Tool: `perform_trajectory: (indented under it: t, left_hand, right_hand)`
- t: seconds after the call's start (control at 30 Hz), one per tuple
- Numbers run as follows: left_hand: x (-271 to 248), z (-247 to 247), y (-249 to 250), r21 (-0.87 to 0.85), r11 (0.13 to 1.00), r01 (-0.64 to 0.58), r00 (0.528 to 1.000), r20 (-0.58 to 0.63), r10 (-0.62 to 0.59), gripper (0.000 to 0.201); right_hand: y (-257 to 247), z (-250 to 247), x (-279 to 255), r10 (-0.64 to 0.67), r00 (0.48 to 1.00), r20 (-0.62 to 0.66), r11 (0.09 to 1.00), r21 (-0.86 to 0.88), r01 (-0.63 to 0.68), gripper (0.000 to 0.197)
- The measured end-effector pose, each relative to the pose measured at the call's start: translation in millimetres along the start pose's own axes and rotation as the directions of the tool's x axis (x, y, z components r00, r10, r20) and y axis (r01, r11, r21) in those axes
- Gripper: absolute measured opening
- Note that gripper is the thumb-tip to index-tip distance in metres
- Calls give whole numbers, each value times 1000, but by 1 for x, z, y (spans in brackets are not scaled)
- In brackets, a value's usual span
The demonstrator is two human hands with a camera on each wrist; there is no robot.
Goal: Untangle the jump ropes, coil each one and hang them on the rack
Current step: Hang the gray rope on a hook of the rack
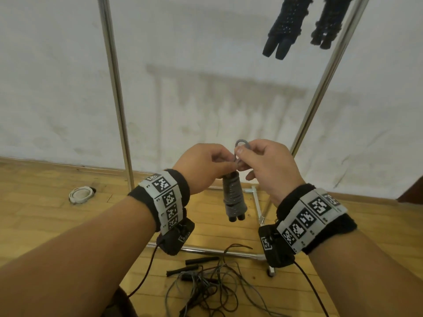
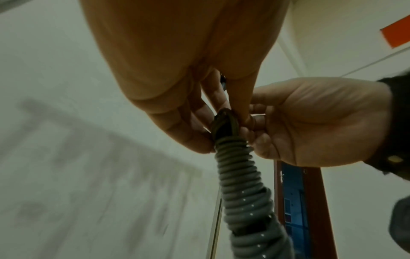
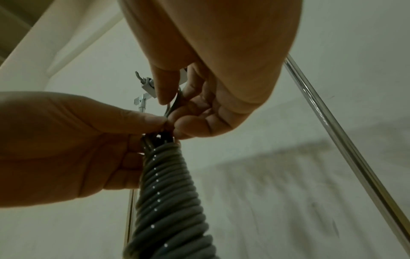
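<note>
Bare forearms, black wristbands [image 1: 320, 225] with white coded marker strips, black wrist cameras, probably thin dark cables

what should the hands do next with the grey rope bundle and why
Probably snug the loop at the top of the coiled grey rope: the left hand and right hand both pinch there, and the wrap looks complete but unhung.

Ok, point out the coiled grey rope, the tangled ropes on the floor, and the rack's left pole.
coiled grey rope [image 1: 234, 197], head view, middle of the wound bundle.
tangled ropes [image 1: 212, 284], head view, centre of the floor pile.
rack's left pole [image 1: 115, 88], head view, mid-shaft.
</note>
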State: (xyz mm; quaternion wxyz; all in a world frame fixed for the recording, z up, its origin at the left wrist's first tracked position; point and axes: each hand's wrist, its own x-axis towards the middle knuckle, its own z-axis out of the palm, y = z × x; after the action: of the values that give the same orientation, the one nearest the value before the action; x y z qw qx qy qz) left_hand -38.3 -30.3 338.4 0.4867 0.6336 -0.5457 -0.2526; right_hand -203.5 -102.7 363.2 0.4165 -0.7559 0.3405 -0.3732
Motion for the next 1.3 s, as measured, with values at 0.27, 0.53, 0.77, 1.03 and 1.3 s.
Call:
perform_trajectory:
  t: [0.27,0.53,0.77,1.03,1.3]
  left_hand:
    - [3,-31,52,-202,979,-4,999,48,14,11]
    - [7,-65,135,-155,985,-78,996,33,84,12]
    - [25,-85,205,-92,986,-139,990,-17,138,13]
    - [73,-107,249,-50,976,-214,950,-242,196,9]
    - [118,-113,259,-104,956,-274,911,-346,223,7]
  right_hand:
    - [-42,-10,1,-35,999,-11,995,95,36,6]
    - [-108,-31,7,-109,992,-57,992,61,112,18]
    - [-167,-62,31,-236,967,-96,965,-145,221,25]
    - [-212,-94,79,-302,947,-107,939,-205,276,21]
    - [-221,-107,131,-320,931,-175,942,-167,292,19]
